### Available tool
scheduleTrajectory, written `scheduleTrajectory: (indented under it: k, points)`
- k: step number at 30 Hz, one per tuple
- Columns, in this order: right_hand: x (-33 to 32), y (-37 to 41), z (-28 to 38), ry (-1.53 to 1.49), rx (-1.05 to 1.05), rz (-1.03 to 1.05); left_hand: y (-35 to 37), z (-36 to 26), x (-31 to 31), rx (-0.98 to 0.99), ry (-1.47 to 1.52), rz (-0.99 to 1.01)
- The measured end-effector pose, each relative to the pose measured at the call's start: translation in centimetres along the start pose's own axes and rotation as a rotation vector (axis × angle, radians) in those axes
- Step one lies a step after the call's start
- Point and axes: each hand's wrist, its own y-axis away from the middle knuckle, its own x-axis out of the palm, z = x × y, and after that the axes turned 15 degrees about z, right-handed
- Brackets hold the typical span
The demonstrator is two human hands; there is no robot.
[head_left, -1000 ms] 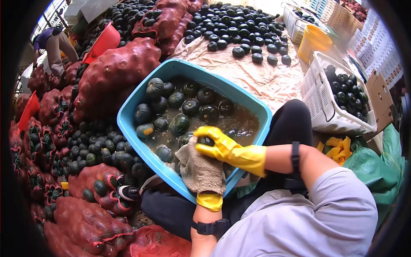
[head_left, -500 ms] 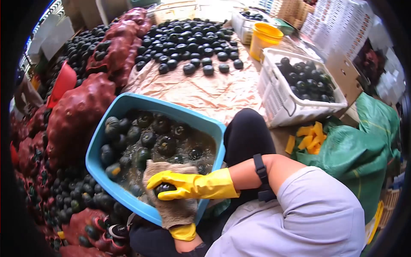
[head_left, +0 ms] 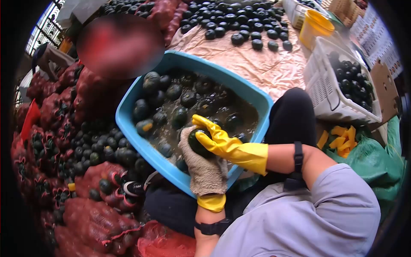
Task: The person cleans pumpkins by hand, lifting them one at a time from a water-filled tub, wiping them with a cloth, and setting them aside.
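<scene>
A small dark green pumpkin (head_left: pixel 198 144) is between my two hands over the near rim of the blue tub (head_left: pixel 147 161). My left hand (head_left: pixel 204 171), in a beige cloth mitt over a yellow rubber glove, cups it from below and the left. My right hand (head_left: pixel 216 141), in a yellow rubber glove, lies over its upper right side with the thumb and fingers around it. The pumpkin is partly hidden by both hands. More dark green pumpkins (head_left: pixel 188 98) sit in the murky water of the tub.
Red mesh sacks (head_left: pixel 94 218) and loose pumpkins lie on the left. Rows of pumpkins rest on a tan sheet (head_left: pixel 274 70) ahead. At right stand a white crate (head_left: pixel 325 81) of pumpkins, a yellow bucket (head_left: pixel 316 29), orange pieces (head_left: pixel 342 139) and a green sack (head_left: pixel 368 158).
My view has shifted, so the tub and both hands appear farther right. The left mitt now wraps the pumpkin's side, and my right fingers are stretched more over its top.
</scene>
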Motion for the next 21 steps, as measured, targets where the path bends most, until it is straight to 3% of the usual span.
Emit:
scheduleTrajectory:
  k: [1,2,5,6,7,10,12,13,14,15,18,21]
  points:
    - [-2.2,0.1,0.6,0.362,-0.061,0.283,-0.4,-0.3,-0.6,-0.117,0.376,0.006]
    - [-2.4,0.6,3.4,0.611,0.003,0.369,-0.7,-0.6,-1.3,-0.212,0.670,-0.036]
    - [-3.3,-0.5,8.9,0.536,0.245,0.593,-0.4,-1.2,-3.2,-0.326,1.058,-0.055]
    - [-3.2,-0.6,10.9,0.447,0.429,0.554,-0.4,-1.2,-3.4,-0.334,1.098,-0.068]
    - [-3.1,-0.5,9.6,0.438,0.422,0.527,-0.4,-1.1,-3.4,-0.334,1.108,-0.078]
    - [-1.9,0.1,5.5,-0.118,0.710,0.304,-0.5,-0.8,-2.8,-0.325,1.126,-0.120]
    - [-0.6,1.0,2.2,0.180,0.218,0.200,-0.4,-0.8,-2.3,-0.314,1.123,-0.139]
    - [-0.2,1.4,2.1,-0.266,0.462,0.074,-0.4,-0.7,-2.2,-0.313,1.116,-0.149]
    - [-0.9,1.3,0.6,-0.092,0.333,0.170,-0.4,-0.7,-2.2,-0.321,1.114,-0.149]
    - [-2.3,0.3,1.7,0.381,0.258,0.311,-0.5,-0.7,-2.4,-0.331,1.116,-0.144]
    - [-3.0,0.1,6.7,0.641,0.233,0.585,-0.8,-1.0,-3.2,-0.357,1.123,-0.119]
    - [-3.1,-0.1,7.4,-0.048,0.434,0.552,-1.0,-1.1,-3.2,-0.370,1.157,-0.134]
